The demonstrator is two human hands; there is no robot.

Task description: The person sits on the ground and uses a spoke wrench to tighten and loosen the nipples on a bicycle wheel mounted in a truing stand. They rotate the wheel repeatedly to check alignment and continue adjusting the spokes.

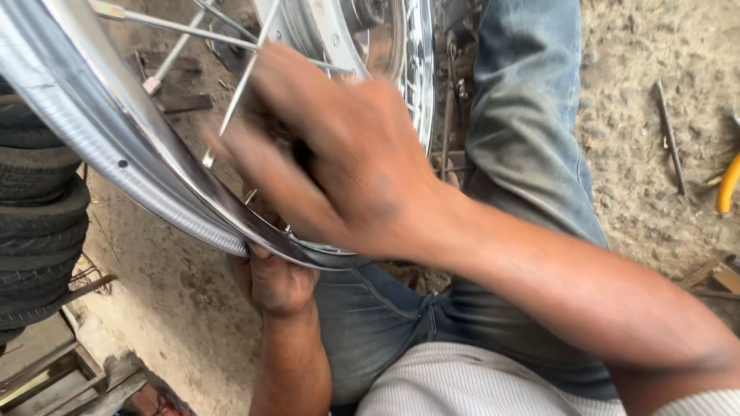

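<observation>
A shiny chrome wheel rim (100,131) with thin metal spokes (193,31) rests across my lap. My left hand (274,281) is under the rim's near edge, fingers curled against it. My right hand (339,166) reaches over the rim into the spokes, fingers spread and blurred by motion, touching a loose spoke (231,108) near the chrome hub (362,38). Whether the fingers pinch the spoke is hidden by the blur.
Stacked black tyres (35,223) stand at the left. Sandy ground lies all around. A long metal rod (669,135) and a yellow-handled tool (726,189) lie at the right. Wooden pieces (54,377) sit at the lower left, more wood (713,277) at the right.
</observation>
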